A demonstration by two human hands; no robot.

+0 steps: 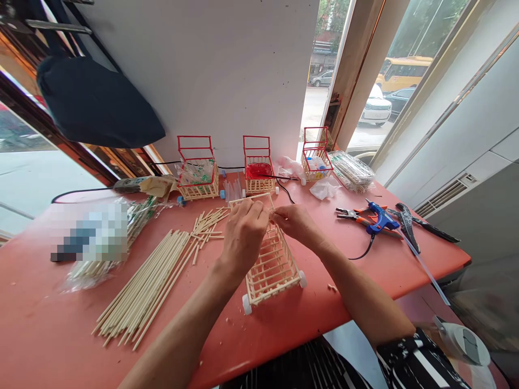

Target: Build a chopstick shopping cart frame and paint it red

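Note:
A small cart (271, 270) built of bamboo sticks, with white wheels, rests on the red table (365, 270) in front of me. My left hand (243, 232) grips its upper frame, fingers curled round the sticks. My right hand (295, 221) pinches the same top edge from the right, fingers pressed together. A bundle of long bamboo sticks (150, 286) lies to the left of the cart, with shorter cut pieces (208, 221) beyond it.
Three finished stick carts with red handles (197, 170) (258, 167) (316, 156) stand along the back wall. A blue glue gun (381, 220), pliers (348, 214) and black cutters (405, 221) lie at the right. Bagged sticks (352, 172) sit by the window. The table's front edge is close.

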